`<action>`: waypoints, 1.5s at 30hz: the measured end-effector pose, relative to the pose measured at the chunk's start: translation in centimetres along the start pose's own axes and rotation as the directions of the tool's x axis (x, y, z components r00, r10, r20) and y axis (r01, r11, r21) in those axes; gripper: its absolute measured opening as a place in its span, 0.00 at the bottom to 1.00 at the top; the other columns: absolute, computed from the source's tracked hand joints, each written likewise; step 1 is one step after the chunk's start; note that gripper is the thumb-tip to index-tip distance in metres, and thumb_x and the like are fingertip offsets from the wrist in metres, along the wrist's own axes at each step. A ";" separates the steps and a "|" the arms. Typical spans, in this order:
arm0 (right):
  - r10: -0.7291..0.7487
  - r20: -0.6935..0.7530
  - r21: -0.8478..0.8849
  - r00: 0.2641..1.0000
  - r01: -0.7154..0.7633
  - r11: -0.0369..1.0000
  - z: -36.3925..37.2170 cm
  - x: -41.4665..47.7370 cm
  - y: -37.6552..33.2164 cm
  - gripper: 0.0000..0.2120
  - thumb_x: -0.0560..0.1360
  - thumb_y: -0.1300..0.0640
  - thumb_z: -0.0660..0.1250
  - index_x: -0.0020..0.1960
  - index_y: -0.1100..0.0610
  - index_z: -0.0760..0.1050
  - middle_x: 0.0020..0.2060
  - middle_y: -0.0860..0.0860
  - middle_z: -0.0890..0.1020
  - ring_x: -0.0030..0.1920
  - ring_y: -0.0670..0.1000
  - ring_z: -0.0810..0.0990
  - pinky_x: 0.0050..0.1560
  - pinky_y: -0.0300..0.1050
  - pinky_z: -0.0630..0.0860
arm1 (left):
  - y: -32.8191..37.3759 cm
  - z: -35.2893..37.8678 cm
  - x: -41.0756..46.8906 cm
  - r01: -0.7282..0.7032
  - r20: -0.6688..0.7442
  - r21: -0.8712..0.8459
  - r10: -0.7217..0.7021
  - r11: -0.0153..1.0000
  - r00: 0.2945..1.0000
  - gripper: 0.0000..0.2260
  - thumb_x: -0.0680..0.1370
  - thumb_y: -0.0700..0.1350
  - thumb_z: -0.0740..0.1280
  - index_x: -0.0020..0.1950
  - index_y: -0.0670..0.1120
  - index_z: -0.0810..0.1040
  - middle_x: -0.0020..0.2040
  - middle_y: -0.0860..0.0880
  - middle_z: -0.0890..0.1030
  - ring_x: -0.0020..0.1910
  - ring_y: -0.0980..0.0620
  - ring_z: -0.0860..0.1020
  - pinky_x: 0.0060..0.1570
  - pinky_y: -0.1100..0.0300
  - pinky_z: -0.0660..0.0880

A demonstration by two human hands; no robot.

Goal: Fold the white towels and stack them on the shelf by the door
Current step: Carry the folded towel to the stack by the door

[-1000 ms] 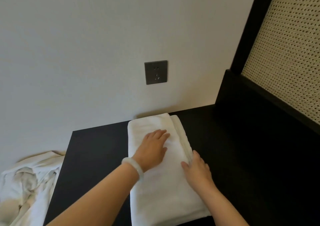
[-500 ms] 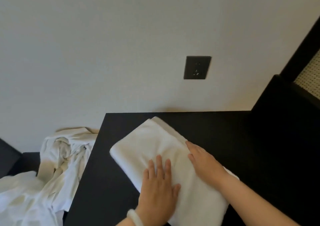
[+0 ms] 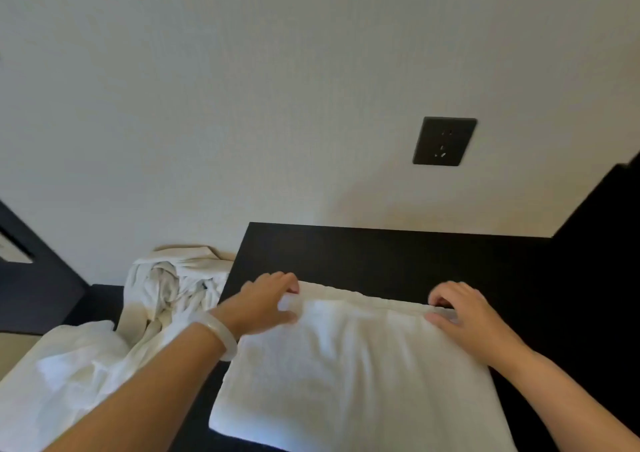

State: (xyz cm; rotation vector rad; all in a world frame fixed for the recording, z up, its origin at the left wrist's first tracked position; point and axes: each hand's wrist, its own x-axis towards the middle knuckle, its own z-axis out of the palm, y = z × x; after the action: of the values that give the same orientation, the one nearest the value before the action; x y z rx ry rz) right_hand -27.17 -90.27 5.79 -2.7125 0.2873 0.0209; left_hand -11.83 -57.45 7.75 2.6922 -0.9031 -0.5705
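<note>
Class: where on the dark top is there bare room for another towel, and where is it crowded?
Bare: the strip between folded towel and wall; also right of the right hand. Crowded: left edge, by heaped linen.

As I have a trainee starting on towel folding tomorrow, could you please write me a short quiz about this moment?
1. True or false: the left hand and the right hand both grip the far edge of the folded white towel.
2. Where does the crumpled white linen lie? A) to the left of the black top; B) on the towel; C) to the right of the towel.
3. Fill in: the pale bracelet is worn on the ___ wrist.

Key: 1 true; 2 A; 3 left.
</note>
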 end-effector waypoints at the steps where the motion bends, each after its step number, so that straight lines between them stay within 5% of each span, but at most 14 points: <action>1: 0.056 0.013 0.027 0.998 -0.056 0.998 -0.5 -0.6 0.6 0.04 0.76 0.48 0.69 0.45 0.43 0.74 0.47 0.39 0.76 0.53 0.42 0.75 0.55 0.40 0.73 | -0.6 -0.4 0.2 -0.013 0.030 -0.013 0.013 1.000 0.999 0.14 0.76 0.54 0.70 0.58 0.54 0.71 0.58 0.56 0.74 0.57 0.54 0.73 0.66 0.51 0.67; 6: 0.254 0.125 0.168 0.959 -0.272 0.947 -1.7 -1.8 2.2 0.08 0.73 0.50 0.74 0.41 0.49 0.76 0.43 0.45 0.78 0.44 0.46 0.79 0.46 0.39 0.77 | -1.4 -2.5 1.7 -0.015 0.228 -0.089 0.035 0.996 0.973 0.12 0.73 0.54 0.74 0.48 0.49 0.75 0.45 0.56 0.73 0.42 0.57 0.72 0.43 0.65 0.66; 8: 0.286 0.178 0.201 0.941 -0.320 0.926 -1.9 -1.5 2.6 0.09 0.72 0.49 0.75 0.42 0.51 0.77 0.44 0.46 0.80 0.45 0.47 0.80 0.46 0.41 0.78 | -1.6 -3.0 1.9 -0.028 0.283 -0.161 0.073 0.986 0.956 0.14 0.72 0.53 0.75 0.47 0.45 0.77 0.43 0.55 0.72 0.42 0.55 0.72 0.47 0.61 0.67; 11: 0.324 0.251 0.274 0.912 -0.388 0.880 -2.6 -1.6 2.3 0.10 0.71 0.50 0.75 0.42 0.54 0.77 0.41 0.47 0.83 0.44 0.47 0.82 0.46 0.41 0.78 | -1.9 -3.1 1.5 0.011 0.332 -0.117 0.029 0.993 0.943 0.25 0.72 0.55 0.74 0.66 0.51 0.74 0.59 0.58 0.72 0.63 0.54 0.72 0.66 0.58 0.66; 13: 0.326 0.249 0.331 0.912 -0.397 0.856 -3.2 -1.8 1.9 0.10 0.72 0.51 0.76 0.40 0.55 0.77 0.40 0.48 0.84 0.44 0.48 0.83 0.48 0.43 0.79 | -2.5 -3.0 1.1 0.028 0.312 -0.209 0.040 0.978 0.949 0.28 0.67 0.61 0.76 0.63 0.53 0.75 0.59 0.58 0.75 0.62 0.54 0.74 0.62 0.62 0.68; 16: 0.328 0.256 0.394 0.909 -0.408 0.824 -4.2 -2.4 1.1 0.10 0.73 0.53 0.75 0.42 0.58 0.77 0.39 0.50 0.85 0.43 0.48 0.84 0.49 0.44 0.80 | -3.0 -2.8 0.2 0.013 0.255 -0.560 0.158 0.829 0.954 0.18 0.66 0.57 0.78 0.49 0.51 0.80 0.45 0.56 0.80 0.49 0.53 0.79 0.49 0.66 0.72; 19: 0.315 0.260 0.443 0.913 -0.402 0.801 -4.7 -2.6 0.8 0.10 0.75 0.54 0.73 0.45 0.60 0.77 0.40 0.50 0.85 0.43 0.49 0.85 0.51 0.46 0.82 | -3.1 -2.5 -0.4 0.126 0.284 -0.797 0.183 0.591 0.941 0.09 0.74 0.43 0.74 0.51 0.42 0.82 0.49 0.46 0.83 0.52 0.44 0.82 0.53 0.56 0.77; 22: 0.345 0.274 0.424 0.898 -0.434 0.795 -3.9 -2.4 0.9 0.09 0.75 0.54 0.72 0.47 0.60 0.77 0.40 0.49 0.86 0.43 0.48 0.86 0.51 0.48 0.82 | -3.1 -2.6 -0.3 0.145 0.312 -0.808 0.206 0.571 0.928 0.03 0.76 0.45 0.71 0.43 0.48 0.84 0.48 0.45 0.83 0.51 0.44 0.83 0.54 0.53 0.77; 26: 0.403 0.274 0.421 0.873 -0.485 0.766 -3.1 -2.3 1.3 0.09 0.75 0.55 0.72 0.47 0.61 0.77 0.38 0.50 0.86 0.41 0.48 0.86 0.50 0.48 0.82 | -3.6 -2.4 -0.2 0.055 0.175 -0.783 0.135 0.619 0.975 0.14 0.74 0.53 0.73 0.33 0.50 0.76 0.36 0.52 0.78 0.38 0.56 0.78 0.46 0.61 0.73; 29: 0.343 0.305 0.617 0.889 -0.458 0.639 -4.6 -2.3 1.4 0.10 0.75 0.57 0.72 0.46 0.63 0.74 0.39 0.56 0.85 0.40 0.54 0.85 0.43 0.46 0.81 | -4.2 -2.7 -0.1 0.056 0.120 -0.877 0.105 0.477 0.987 0.16 0.71 0.54 0.73 0.33 0.47 0.70 0.33 0.49 0.71 0.33 0.54 0.72 0.35 0.64 0.70; 31: 0.381 0.280 0.619 0.881 -0.469 0.630 -4.3 -1.1 1.9 0.11 0.75 0.56 0.72 0.46 0.64 0.75 0.38 0.57 0.84 0.40 0.56 0.83 0.44 0.50 0.80 | -4.3 -2.5 1.4 0.070 0.085 -0.843 0.004 0.533 0.996 0.16 0.75 0.53 0.71 0.35 0.47 0.69 0.33 0.49 0.70 0.33 0.52 0.71 0.34 0.62 0.68; 34: 0.484 0.236 0.521 0.843 -0.530 0.669 -2.1 0.7 2.3 0.12 0.76 0.55 0.71 0.47 0.65 0.76 0.34 0.55 0.82 0.36 0.53 0.80 0.46 0.53 0.78 | -3.5 -0.6 4.1 0.117 -0.081 -0.550 -0.192 0.827 0.978 0.16 0.79 0.50 0.67 0.34 0.47 0.69 0.32 0.50 0.71 0.32 0.54 0.71 0.35 0.62 0.67; 41: 0.507 0.109 0.405 0.855 -0.504 0.763 -2.0 0.3 1.6 0.07 0.77 0.53 0.70 0.44 0.56 0.75 0.33 0.54 0.82 0.35 0.52 0.81 0.40 0.47 0.77 | -3.3 0.3 3.6 0.020 -0.265 -0.480 -0.167 0.877 0.950 0.13 0.81 0.51 0.63 0.40 0.45 0.71 0.35 0.49 0.76 0.34 0.55 0.74 0.36 0.64 0.69; 45: 0.543 0.024 0.472 0.839 -0.488 0.734 -1.9 1.2 1.3 0.02 0.78 0.58 0.69 0.46 0.52 0.77 0.37 0.51 0.83 0.41 0.52 0.82 0.41 0.46 0.75 | -3.4 -0.3 4.4 -0.003 -0.348 -0.418 -0.157 0.909 0.924 0.13 0.81 0.51 0.64 0.39 0.48 0.69 0.33 0.51 0.74 0.32 0.56 0.73 0.33 0.64 0.67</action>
State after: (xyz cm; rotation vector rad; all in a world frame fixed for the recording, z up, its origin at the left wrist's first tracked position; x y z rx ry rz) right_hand -26.35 -92.37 6.94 -2.0805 0.9543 -0.0425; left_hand -6.68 -57.51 5.59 2.3380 -0.5029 -0.2106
